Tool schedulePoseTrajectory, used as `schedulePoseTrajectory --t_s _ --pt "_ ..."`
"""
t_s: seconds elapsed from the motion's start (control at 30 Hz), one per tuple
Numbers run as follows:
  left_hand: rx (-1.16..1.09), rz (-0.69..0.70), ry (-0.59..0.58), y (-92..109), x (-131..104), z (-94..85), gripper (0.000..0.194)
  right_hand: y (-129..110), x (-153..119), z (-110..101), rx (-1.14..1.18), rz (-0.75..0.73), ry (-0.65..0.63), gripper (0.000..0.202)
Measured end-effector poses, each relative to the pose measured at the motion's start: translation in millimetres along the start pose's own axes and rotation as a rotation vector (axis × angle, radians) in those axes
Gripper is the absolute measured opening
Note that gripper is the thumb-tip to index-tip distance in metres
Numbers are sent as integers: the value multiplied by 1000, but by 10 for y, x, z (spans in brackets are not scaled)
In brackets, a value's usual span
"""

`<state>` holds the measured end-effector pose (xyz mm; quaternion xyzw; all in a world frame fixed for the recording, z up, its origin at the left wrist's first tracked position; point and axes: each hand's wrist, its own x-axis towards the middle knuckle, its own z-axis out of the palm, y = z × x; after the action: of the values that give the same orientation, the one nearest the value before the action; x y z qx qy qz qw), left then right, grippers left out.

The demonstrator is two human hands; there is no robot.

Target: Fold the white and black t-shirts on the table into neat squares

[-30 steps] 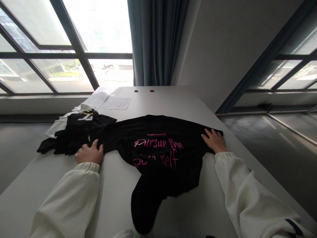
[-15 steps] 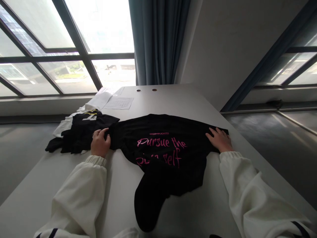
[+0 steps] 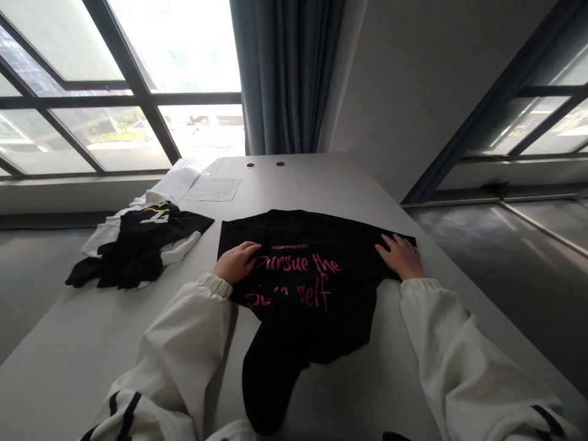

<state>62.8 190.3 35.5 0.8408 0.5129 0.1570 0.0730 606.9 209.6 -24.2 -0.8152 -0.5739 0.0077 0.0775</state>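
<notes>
The right hand (image 3: 400, 256), fingers apart, rests on the right-pointing sleeve (image 3: 367, 240) of a black shirt (image 3: 331, 334); the left hand (image 3: 235, 264) bends over its other side, grip unclear. Its long far edge crosses the white tabletop (image 3: 321, 184), before a curtain (image 3: 285, 79) and window (image 3: 179, 49).

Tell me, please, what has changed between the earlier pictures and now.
The left hand has moved right, bringing the left end of the black garment inward, away from the clothes pile, where more white cloth now shows. The right hand stays on the garment's right end; the pile and papers stay in place.
</notes>
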Motion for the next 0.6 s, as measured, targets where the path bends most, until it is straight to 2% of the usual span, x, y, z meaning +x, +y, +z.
schedulePoseTrajectory --t_s 0.1,0.2,0.3,0.4,0.47,0.6 --pt "-177 85 -15 -80 -17 7 55 2 -4 1 -3 -5 3 71" --pt "-214 15 59 -158 -9 -10 56 8 -5 11 0 -19 21 69" --pt "-39 -194 83 -234 -12 32 56 14 -3 17 6 -24 29 69" --pt "146 -350 -46 -257 -49 125 58 11 -2 13 14 -20 25 68" --pt "215 -355 -122 -225 -92 182 64 5 -7 8 22 -23 33 67" --pt "283 -335 -134 -125 -184 242 66 13 -57 -8 49 -82 80 58"
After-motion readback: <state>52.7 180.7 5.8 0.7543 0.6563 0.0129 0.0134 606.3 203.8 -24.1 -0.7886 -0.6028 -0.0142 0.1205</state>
